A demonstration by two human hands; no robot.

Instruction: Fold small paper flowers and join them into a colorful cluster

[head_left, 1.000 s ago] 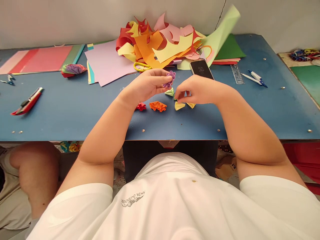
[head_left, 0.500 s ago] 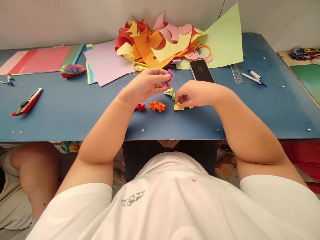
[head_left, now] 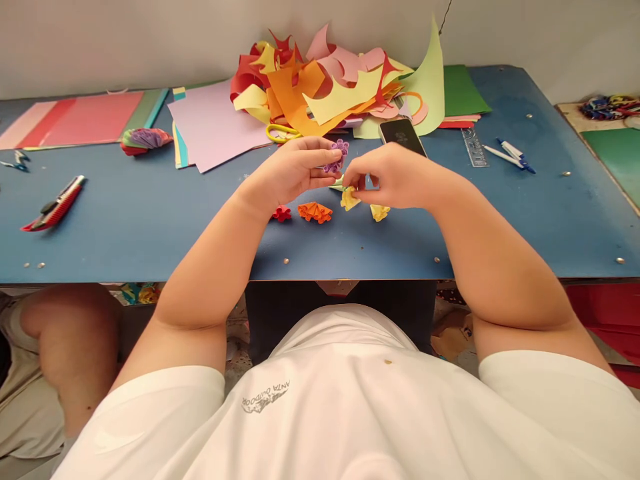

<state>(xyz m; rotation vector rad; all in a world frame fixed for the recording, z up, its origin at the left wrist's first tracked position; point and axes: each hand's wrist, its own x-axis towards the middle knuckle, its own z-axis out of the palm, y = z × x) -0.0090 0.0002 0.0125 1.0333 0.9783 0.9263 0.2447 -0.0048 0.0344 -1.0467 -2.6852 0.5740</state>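
Note:
My left hand [head_left: 305,167] is closed on a purple paper piece [head_left: 338,156] with curled edges, held above the blue table. Beside it, my right hand [head_left: 373,177] pinches a yellow folded paper piece [head_left: 350,198] between thumb and fingers. Another yellow paper piece [head_left: 380,212] lies on the table just below the right hand. An orange pleated piece [head_left: 315,212] and a red piece [head_left: 282,213] rest in front of my left hand. A light green piece [head_left: 338,184] shows partly between the hands; the rest is hidden.
Paper scraps [head_left: 295,83] heap at the back, with yellow-handled scissors [head_left: 283,133] and a phone [head_left: 403,137] before them. A red utility knife [head_left: 55,205] lies left, near a multicoloured paper piece [head_left: 146,141]. Right are a ruler [head_left: 473,147] and pens [head_left: 510,155]. Someone's leg [head_left: 70,353] is at lower left.
My right hand has lifted a yellow piece off the table, up towards the purple one. The large light green sheet at the back has bent leftward, uncovering a dark green sheet. My left hand stays put.

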